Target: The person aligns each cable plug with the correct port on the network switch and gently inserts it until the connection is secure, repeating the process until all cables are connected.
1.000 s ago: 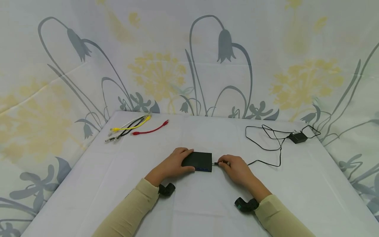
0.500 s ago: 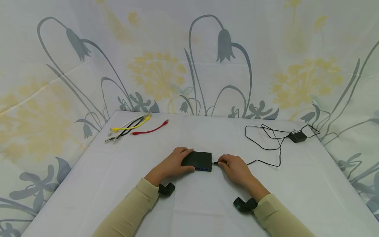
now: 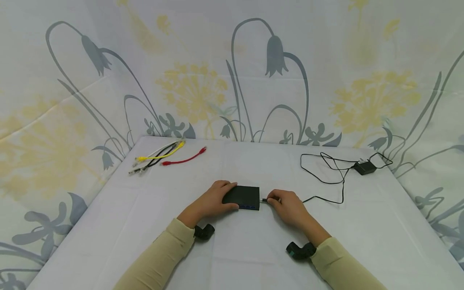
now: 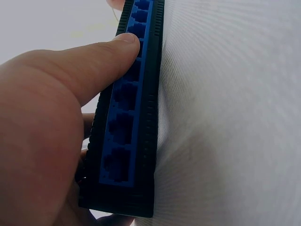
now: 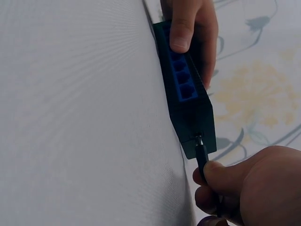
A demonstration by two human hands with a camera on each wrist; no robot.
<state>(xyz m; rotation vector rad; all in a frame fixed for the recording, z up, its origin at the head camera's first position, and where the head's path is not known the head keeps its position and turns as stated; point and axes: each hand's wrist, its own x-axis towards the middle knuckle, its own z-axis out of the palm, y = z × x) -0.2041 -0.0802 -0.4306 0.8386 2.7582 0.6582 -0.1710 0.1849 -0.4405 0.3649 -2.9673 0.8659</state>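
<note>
Blk box (image 3: 246, 196) is sited mid-table (image 3: 246, 257), lying flat. Its L end is gripped by L hand (image 3: 217, 199), thumb on port side, prob. so sliding is prevented. Blk plug (image 5: 201, 155) is pinched by R hand (image 3: 288, 204) just behind its metal tip, presum. for aim. Tip at end-face socket is shown by R wrist cam, hidden in head view; depth can't be confirmed. Blue ports (image 4: 123, 127) are shown close up by L wrist cam, plug excluded. Adapter (image 3: 364, 167) is seen far R, red cable (image 3: 184, 161) far L.
</note>
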